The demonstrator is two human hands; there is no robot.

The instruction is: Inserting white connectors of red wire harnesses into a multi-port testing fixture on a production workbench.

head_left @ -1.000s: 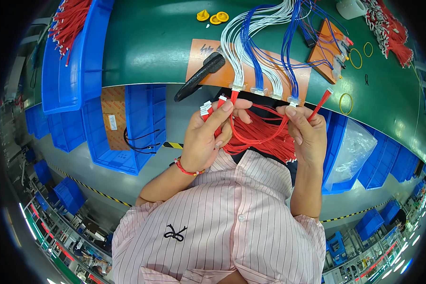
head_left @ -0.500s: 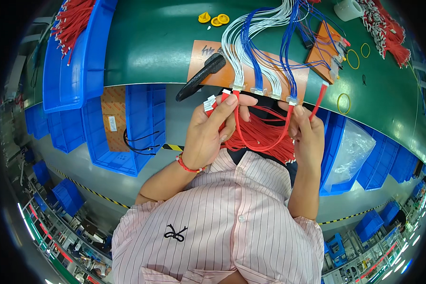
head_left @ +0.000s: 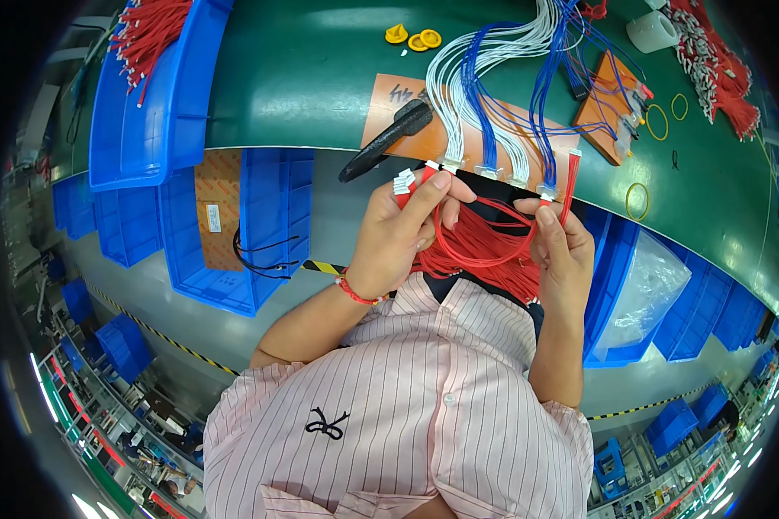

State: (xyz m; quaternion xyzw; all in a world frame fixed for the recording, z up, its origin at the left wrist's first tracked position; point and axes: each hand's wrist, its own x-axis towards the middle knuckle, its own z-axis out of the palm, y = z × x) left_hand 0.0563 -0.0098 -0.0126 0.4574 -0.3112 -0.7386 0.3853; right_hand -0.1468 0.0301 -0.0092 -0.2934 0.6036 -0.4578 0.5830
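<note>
My left hand [head_left: 402, 227] is closed on several red cables, whose white connectors [head_left: 404, 181] stick up beside the thumb. Its thumb and forefinger pinch at the leftmost socket, below the white wires [head_left: 450, 104]. With my right hand [head_left: 566, 251] I pinch a red cable at the rightmost socket [head_left: 546, 191], under the blue wires [head_left: 543, 104]. Another red cable end [head_left: 571, 177] with a white tip rises from that hand. Red loops hang between both hands, over a thick bundle of red cables [head_left: 485, 240] at my lap. The sockets line the near edge of an orange board [head_left: 381, 117].
A black handle-shaped tool [head_left: 385, 143] lies across the board's left side. Yellow caps [head_left: 424, 40], a smaller orange block [head_left: 604, 112], rubber bands [head_left: 638, 201] and a white roll [head_left: 652, 32] sit on the green table [head_left: 294, 78]. Blue bins [head_left: 138, 130] stand left and below.
My view has shifted slightly. The cable end by my right hand has swung from leaning right to nearly upright. The red loop between my hands has changed shape, sagging less on the right.
</note>
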